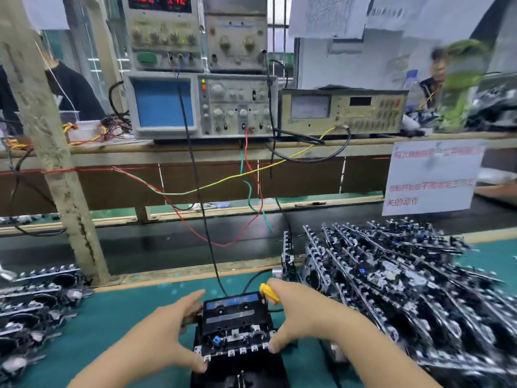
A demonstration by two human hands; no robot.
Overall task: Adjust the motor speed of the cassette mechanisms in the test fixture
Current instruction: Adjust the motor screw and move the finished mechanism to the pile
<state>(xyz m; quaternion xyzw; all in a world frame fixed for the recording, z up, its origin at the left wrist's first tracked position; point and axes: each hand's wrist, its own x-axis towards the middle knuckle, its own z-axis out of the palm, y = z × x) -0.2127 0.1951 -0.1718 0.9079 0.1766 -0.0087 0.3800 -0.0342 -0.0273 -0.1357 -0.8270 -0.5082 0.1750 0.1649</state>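
On the teal-green bench mat [117, 317], a black cassette mechanism with a blue tape label [233, 317] carries a small blue trimmer [216, 340]. Just right of it shows a yellow plastic screwdriver handle [269, 293]; behind it trail red, green and yellow wires [223, 180].

Green surface [126, 312] at 6 o'clock, edged by a wooden strip. Dark conveyor belt [167, 247] just beyond, across the middle. Wooden shelf [195, 148] above, from 9 to 3 o'clock, loaded with test gear: oscilloscope [195, 106] at 12, meter box [342, 112] toward 1, two stacked instruments [195, 32] on top with red digits. Rough wooden post [53, 141] leaning from 10 down toward 7. Paper sheets [330, 15] hanging at 1 o'clock, printed notice [432, 176] at 3. Loose red, green, yellow and black wires [223, 180] drooping off the shelf. Even, cool light throughout.
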